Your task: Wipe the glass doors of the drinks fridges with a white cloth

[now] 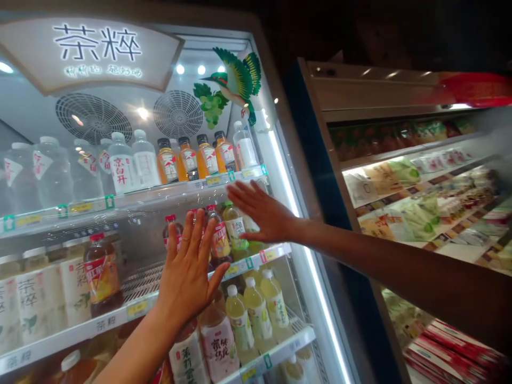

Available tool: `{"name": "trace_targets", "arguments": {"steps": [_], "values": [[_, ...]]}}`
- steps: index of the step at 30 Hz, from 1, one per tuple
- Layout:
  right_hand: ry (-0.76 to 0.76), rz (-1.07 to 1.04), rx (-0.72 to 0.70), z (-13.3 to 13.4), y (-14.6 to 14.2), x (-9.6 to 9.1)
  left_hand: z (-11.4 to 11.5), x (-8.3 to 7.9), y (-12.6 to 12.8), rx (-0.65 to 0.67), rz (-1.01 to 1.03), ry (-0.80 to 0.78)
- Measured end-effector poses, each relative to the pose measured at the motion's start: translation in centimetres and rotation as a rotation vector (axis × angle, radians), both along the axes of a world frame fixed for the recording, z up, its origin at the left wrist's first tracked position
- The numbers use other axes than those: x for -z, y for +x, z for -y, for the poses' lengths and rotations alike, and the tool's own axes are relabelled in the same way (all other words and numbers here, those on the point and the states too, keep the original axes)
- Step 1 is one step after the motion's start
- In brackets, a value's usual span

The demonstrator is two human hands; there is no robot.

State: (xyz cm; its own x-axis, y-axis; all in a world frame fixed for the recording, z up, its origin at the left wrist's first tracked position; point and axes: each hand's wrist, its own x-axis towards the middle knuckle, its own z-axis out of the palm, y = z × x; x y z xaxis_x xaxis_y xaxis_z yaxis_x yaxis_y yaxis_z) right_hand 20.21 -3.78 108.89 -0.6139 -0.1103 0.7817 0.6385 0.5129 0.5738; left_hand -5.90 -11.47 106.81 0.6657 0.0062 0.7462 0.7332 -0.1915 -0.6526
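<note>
My left hand (184, 274) is raised with its palm turned away and its fingers spread, holding nothing. Behind its fingers stand red-capped dark tea bottles (221, 234) on the middle shelf. My right hand (260, 210) reaches in from the right, fingers stretched out and nothing in them. It overlaps the view of a green tea bottle (235, 226) and the shelf edge above. Both hands are in front of a lit drinks cooler (276, 133); I cannot tell whether they touch a glass front.
Clear water bottles (124, 165) and orange drink bottles (206, 157) line the top shelf. White-labelled tea bottles (30, 298) are at left, pale yellow bottles (252, 309) lower right. A second chiller (320, 133) with packaged goods and red-and-white boxes (452, 346) stands on the right.
</note>
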Motion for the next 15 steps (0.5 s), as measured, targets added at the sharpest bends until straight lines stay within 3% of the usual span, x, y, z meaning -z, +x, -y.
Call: {"name": "trace_targets", "arguments": {"steps": [3,6,8,10,13,15], "values": [[0.003,-0.155,0.016,-0.6,2.0,0.7,-0.6,-0.5,2.0,0.013,-0.03,0.017],[0.016,0.091,-0.05,-0.7,2.3,3.6,-1.5,-0.7,3.9,0.029,-0.07,0.031],[0.025,0.223,-0.064,-1.1,3.1,4.5,-2.1,-0.9,4.9,0.044,-0.088,0.03],[0.015,0.112,-0.013,-1.6,4.5,4.1,-2.8,-0.9,5.7,0.056,-0.098,0.025],[-0.025,-0.276,0.067,-2.1,5.7,3.1,-3.7,-0.9,6.3,0.063,-0.108,0.025],[-0.031,-0.304,0.065,-2.0,5.4,3.5,-3.9,-0.8,6.4,0.05,-0.108,0.026]]}}
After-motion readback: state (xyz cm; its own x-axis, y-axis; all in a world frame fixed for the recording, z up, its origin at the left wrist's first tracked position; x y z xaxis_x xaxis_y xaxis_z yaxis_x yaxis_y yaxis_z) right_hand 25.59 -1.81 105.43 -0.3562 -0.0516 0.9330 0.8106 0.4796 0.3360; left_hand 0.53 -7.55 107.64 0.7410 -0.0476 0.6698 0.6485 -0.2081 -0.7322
